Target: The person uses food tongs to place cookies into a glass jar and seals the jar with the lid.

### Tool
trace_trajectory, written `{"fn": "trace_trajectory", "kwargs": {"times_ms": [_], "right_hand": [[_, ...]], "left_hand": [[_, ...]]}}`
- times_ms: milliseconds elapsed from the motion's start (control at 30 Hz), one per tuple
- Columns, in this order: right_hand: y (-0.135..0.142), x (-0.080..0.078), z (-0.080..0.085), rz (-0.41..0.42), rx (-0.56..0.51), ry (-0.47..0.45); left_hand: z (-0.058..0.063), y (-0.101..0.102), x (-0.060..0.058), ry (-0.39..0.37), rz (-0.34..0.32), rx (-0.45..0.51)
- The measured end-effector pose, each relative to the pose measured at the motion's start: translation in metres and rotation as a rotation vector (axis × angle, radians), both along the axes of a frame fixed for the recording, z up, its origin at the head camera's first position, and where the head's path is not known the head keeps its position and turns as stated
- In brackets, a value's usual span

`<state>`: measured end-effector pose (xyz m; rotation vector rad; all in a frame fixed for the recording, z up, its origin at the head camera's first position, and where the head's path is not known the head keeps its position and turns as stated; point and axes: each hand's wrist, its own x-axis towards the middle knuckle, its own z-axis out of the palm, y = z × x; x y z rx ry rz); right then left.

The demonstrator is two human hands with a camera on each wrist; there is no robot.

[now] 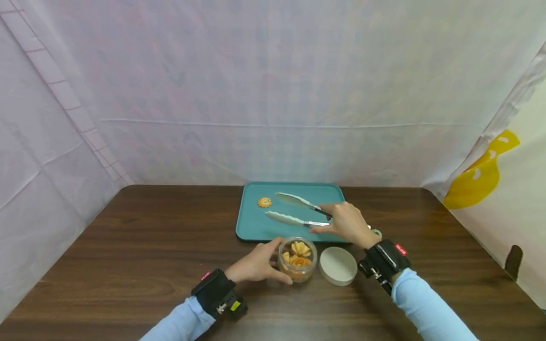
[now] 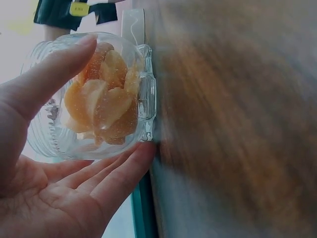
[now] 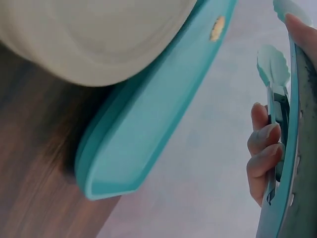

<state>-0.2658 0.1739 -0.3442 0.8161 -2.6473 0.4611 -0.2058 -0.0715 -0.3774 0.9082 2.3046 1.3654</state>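
My left hand point(image 1: 259, 263) holds a clear glass jar point(image 1: 299, 278) upright on the table, thumb on one side and fingers on the other. Golden, petal-shaped snack pieces point(image 2: 101, 101) fill part of the jar, whose top is uncovered. In my right hand point(image 1: 347, 223) is a pair of tongs point(image 1: 294, 199), gripped by the arms, with pale green scalloped tips spread apart. Those tips hang over a teal tray point(image 1: 251, 231), with nothing between them. One round, flower-edged cookie point(image 1: 264, 202) lies on the tray, just left of the tips.
A round off-white lid point(image 1: 338, 268) lies on the table right of the jar, below my right wrist. The tray is behind the jar, near the back edge of the brown wooden table point(image 1: 149, 246). Pale cloth curtains point(image 1: 273, 94) hang behind and at both sides.
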Motion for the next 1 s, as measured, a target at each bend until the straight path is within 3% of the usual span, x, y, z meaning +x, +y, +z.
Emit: {"fn": "trace_trajectory", "kwargs": {"times_ms": [133, 333, 733, 1000], "right_hand": [[-0.007, -0.011, -0.002, -0.034, 0.008, -0.078], [-0.011, -0.024, -0.011, -0.039, 0.012, -0.097], [-0.027, -0.033, -0.01, -0.096, 0.103, -0.24], [-0.045, -0.041, -0.005, -0.118, 0.101, -0.214]], "left_hand": [[-0.002, 0.0, -0.001, -0.011, 0.01, -0.02], [-0.004, 0.003, -0.001, -0.017, 0.007, -0.015], [-0.002, 0.005, -0.001, -0.014, 0.001, -0.037], [0.001, 0.004, 0.0, -0.026, 0.002, -0.018]]}}
